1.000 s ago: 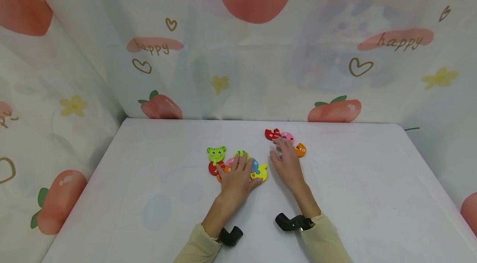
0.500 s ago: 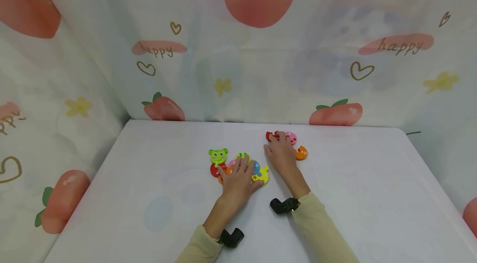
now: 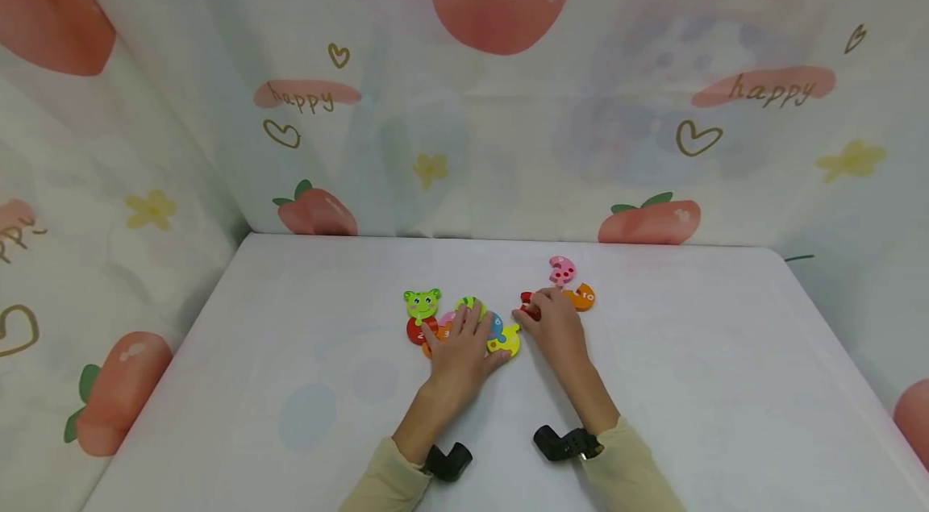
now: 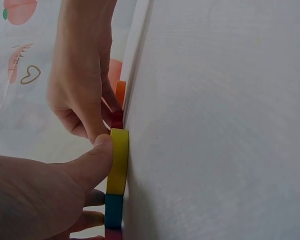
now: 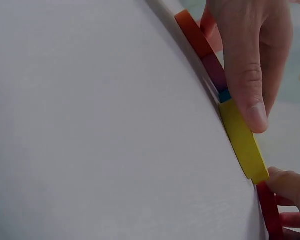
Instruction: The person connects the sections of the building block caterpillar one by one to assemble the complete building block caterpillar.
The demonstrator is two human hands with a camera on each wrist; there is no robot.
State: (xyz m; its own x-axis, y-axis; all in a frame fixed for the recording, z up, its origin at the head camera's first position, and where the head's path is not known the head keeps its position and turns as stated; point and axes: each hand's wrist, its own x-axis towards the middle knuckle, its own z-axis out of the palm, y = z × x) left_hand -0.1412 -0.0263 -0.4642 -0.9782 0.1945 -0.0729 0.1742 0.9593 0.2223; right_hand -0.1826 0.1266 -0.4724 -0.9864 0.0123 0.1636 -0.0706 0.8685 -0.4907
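Observation:
Colourful caterpillar puzzle pieces lie joined in a wavy row, from a green smiling head piece (image 3: 422,304) to a yellow piece (image 3: 506,340). My left hand (image 3: 459,351) rests on the row with fingers spread, covering part of it. Its thumb touches the yellow piece (image 4: 119,162) in the left wrist view. Just right of the row, my right hand (image 3: 560,330) pinches a red puzzle piece (image 3: 526,301), partly hidden by the fingers. In the right wrist view, this red piece (image 5: 270,212) is close to the yellow end; I cannot tell if they touch.
Beyond the right hand lie a loose pink piece (image 3: 562,268) and an orange piece (image 3: 583,297). A white cloth covers the table (image 3: 726,383). A printed fabric backdrop (image 3: 508,133) rises behind the table's far edge.
My right hand reached the red piece at the back, took hold of it and drew it nearer, away from the pink piece, towards the row's yellow end. The left hand stayed in place.

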